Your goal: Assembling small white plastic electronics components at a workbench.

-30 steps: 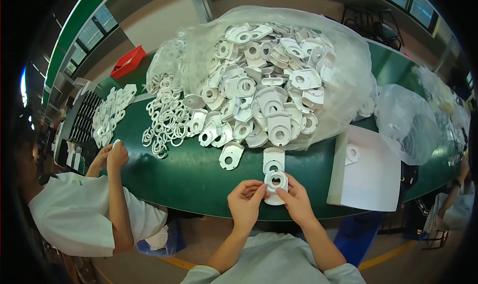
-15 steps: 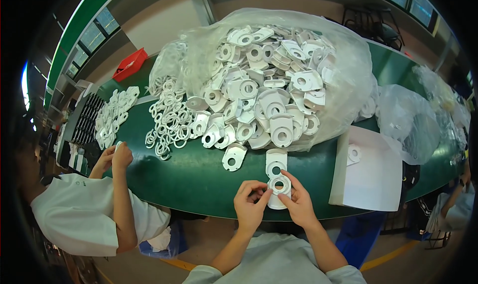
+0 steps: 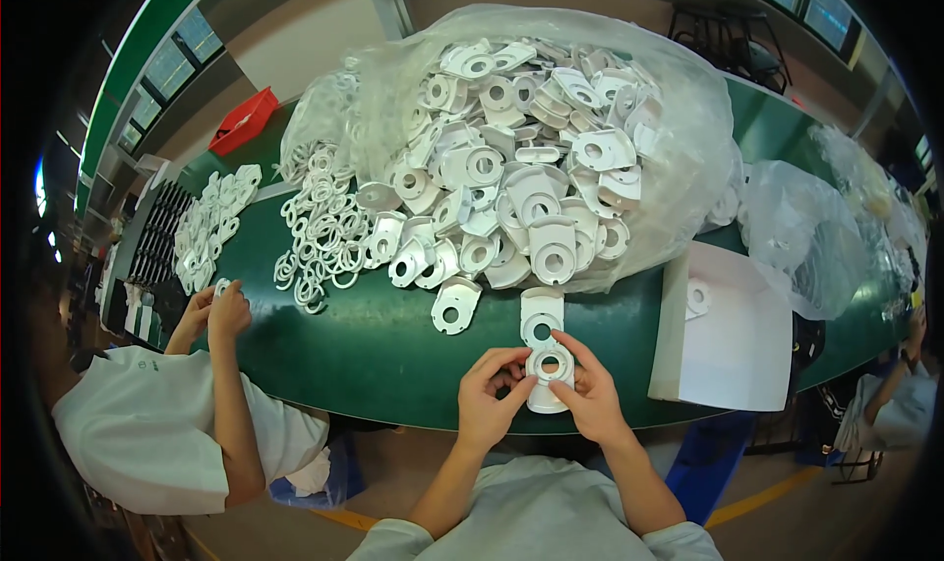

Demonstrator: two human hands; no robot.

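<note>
Near the table's front edge, my left hand (image 3: pixel 486 396) and my right hand (image 3: pixel 594 396) hold a white plastic plate (image 3: pixel 547 400) between them. A white ring (image 3: pixel 566 366) sits around the plate's round hole. My left fingers and thumb grip the ring's left side; my right thumb and forefinger press at its right. Just beyond lies another white plate (image 3: pixel 541 301) with a round hole, close to my right fingertip. A loose white plate (image 3: pixel 457 294) rests farther left, in front of a large heap of similar plates (image 3: pixel 551 236) in a clear plastic bag.
Loose white rings (image 3: pixel 329 229) spill from a bag at left. Beyond them lie more white parts (image 3: pixel 211 217) and a red tray (image 3: pixel 244 120). A white box (image 3: pixel 733 354) with a part inside stands at right, near clear bags (image 3: pixel 796 232). A co-worker's hands (image 3: pixel 218 310) work at left.
The view has shifted slightly. My hands keep their hold on the plate and ring, with only a small shift of the left fingers. The co-worker's hands have moved slightly.
</note>
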